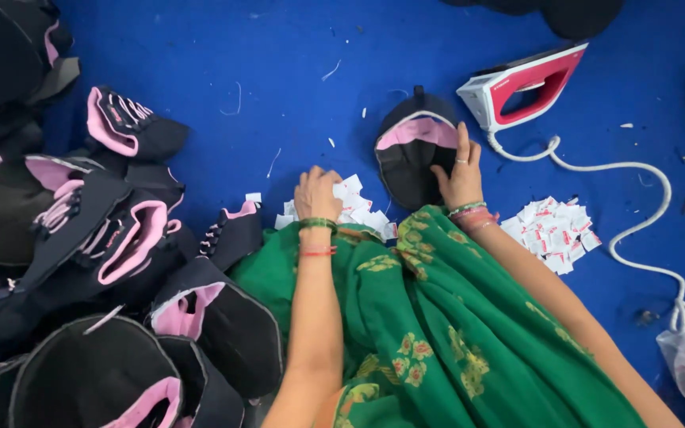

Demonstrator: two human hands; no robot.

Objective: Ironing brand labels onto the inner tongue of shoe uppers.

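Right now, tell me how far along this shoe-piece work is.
Done: hard to tell; a big heap of black-and-pink fabric shoe uppers lies at the left, finished or not. In hand: the right hand presses one black-and-pink shoe upper flat on the blue surface; the left hand reaches into small white paper tags. Left: another pile of tags sits unused beside the white-and-red iron.

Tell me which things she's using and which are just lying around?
In use: left hand on small white labels; right hand on black-and-pink shoe upper.

Lying about: iron, its white cord, second label pile, heap of shoe uppers.
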